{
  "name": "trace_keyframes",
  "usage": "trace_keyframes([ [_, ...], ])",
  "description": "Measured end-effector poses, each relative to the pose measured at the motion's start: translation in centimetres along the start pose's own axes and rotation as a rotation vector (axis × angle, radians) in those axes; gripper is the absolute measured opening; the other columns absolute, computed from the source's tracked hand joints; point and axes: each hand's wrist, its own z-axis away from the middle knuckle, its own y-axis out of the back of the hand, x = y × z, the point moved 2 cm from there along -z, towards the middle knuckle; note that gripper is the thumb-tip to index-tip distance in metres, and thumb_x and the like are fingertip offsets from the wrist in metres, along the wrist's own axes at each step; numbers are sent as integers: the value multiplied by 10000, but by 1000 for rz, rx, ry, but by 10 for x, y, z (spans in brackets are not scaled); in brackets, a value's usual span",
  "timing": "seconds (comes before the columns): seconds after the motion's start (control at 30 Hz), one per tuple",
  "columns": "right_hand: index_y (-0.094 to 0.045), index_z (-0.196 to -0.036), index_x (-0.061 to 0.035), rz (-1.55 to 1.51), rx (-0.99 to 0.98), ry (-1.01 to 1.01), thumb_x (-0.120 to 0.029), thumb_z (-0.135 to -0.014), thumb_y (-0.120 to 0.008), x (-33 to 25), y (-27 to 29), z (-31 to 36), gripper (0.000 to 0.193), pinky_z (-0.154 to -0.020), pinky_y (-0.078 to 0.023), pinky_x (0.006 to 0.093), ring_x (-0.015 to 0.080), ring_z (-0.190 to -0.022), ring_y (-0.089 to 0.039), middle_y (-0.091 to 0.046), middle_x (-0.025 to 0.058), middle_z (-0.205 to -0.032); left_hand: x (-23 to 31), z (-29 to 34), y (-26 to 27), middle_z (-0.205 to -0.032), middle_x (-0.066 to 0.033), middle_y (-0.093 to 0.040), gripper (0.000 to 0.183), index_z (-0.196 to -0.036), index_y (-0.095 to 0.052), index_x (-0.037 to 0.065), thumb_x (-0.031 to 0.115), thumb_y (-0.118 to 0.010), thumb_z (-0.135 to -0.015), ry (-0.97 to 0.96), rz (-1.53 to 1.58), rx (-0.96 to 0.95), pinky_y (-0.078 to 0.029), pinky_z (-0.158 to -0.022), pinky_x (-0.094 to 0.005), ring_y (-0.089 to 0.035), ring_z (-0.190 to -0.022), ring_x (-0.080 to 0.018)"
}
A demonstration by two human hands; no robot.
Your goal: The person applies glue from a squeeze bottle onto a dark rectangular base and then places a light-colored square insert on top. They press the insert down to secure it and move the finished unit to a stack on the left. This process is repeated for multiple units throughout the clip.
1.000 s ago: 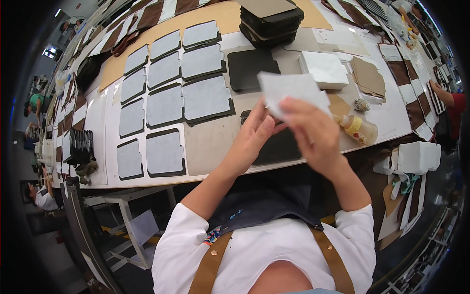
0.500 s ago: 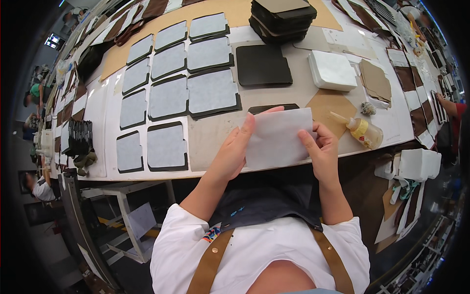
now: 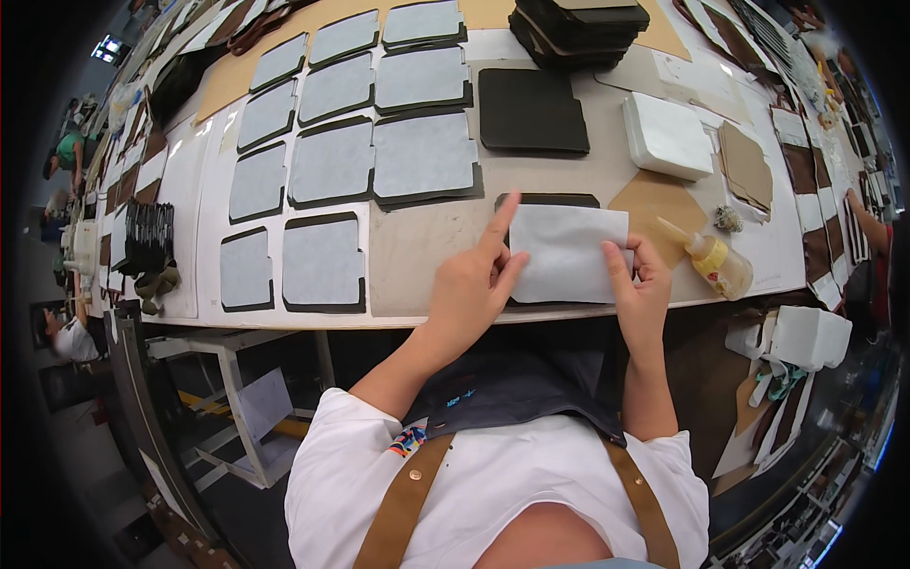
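A thin white sheet (image 3: pixel 569 256) lies over a dark notched panel (image 3: pixel 548 200) near the table's front edge; the panel's dark rim shows along the top and left. My right hand (image 3: pixel 641 284) pinches the sheet's right edge between thumb and fingers. At the opposite edge is my left hand (image 3: pixel 474 289), its index finger stretched toward the panel's upper left corner and its thumb beside the sheet. The other left fingers are bent and partly hidden. Rows of dark panels topped with pale sheets (image 3: pixel 427 156) spread to the left.
Beyond my hands lie a bare dark panel (image 3: pixel 533 112) and a tall stack of dark panels (image 3: pixel 576 33). To the right are a white sheet stack (image 3: pixel 666 137), brown card pieces (image 3: pixel 745 169) and a glue bottle (image 3: pixel 718 266) lying on its side.
The white sheet has come down from my raised hands onto the dark panel. My left hand has released its edge and moved slightly left, index finger extended; my right hand keeps its pinch.
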Motion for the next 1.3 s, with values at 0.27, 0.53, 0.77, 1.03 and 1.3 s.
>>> trace_keyframes([
  [0.27, -702, -994, -23, 201, 92, 208, -152, -911, -751, 13, -16, -13, 161, -707, -383, 334, 199, -807, -400, -568, 35, -717, -16, -2, -1, -663, -113, -585, 305, -1223, -752, 103, 125, -741, -918, -63, -144, 59, -425, -542, -284, -465, -535, -151],
  [0.53, -699, -980, -24, 288, 61, 222, -161, -906, -760, 12, -19, -17, 168, -729, -397, 323, 189, -835, -421, -577, 30, -742, -22, -4, -1, -703, -135, -651, 305, -1211, -752, 87, 150, -744, -914, -45, -162, 69, -457, -561, -300, -549, -548, -175],
  [0.77, -701, -971, -37, 290, 52, 225, -165, -913, -750, 11, -18, -18, 149, -700, -399, 326, 200, -827, -400, -551, 26, -717, -23, -4, -2, -704, -134, -655, 313, -1210, -750, 80, 161, -750, -908, -30, -188, 59, -460, -562, -309, -555, -545, -185],
  [1.03, -700, -1102, -60, 359, 70, 225, -135, -904, -749, 11, -17, -18, 218, -773, -373, 322, 175, -718, -406, -533, 1, -717, -24, -6, -6, -652, -102, -594, 324, -1210, -750, 81, 161, -768, -896, -40, -211, 70, -434, -540, -314, -509, -526, -178],
  [1.3, -720, -1136, -77, 608, 69, 479, -85, -876, -742, -5, -15, -17, 261, -796, -347, 352, 194, -692, -525, -607, 21, -732, -23, -5, -5, -622, -60, -522, 318, -1212, -752, 88, 157, -767, -903, -34, -215, 58, -403, -528, -296, -450, -529, -144],
])
